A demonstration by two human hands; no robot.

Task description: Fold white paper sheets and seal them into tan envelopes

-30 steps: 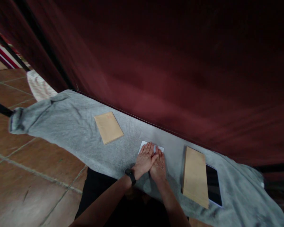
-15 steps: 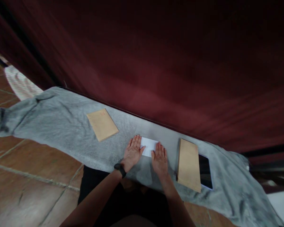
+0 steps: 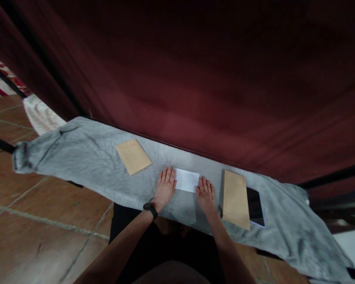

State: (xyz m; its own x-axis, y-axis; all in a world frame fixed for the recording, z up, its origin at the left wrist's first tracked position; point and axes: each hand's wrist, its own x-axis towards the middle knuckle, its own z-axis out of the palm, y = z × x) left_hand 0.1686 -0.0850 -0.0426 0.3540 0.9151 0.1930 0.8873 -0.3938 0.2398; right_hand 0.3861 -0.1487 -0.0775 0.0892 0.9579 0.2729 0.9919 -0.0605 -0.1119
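A small white sheet of paper lies flat on the grey cloth. My left hand, with a dark watch on its wrist, rests palm down at the paper's left edge, its fingers stretched out. At the right edge my right hand lies palm down too, fingers straight and its tip area touching or just beside the paper. Neither hand grips anything. A stack of brown envelopes is to the right of my right hand, and another brown envelope lies off to the left.
Partly under the brown stack is a dark-screened tablet or phone. A dark red curtain hangs along the far edge of the cloth-covered surface. Tiled floor shows in front and to the left.
Both hands have moved apart, the left to the left edge of the paper and the right further right, so more of the paper shows. The camera view has shifted slightly.
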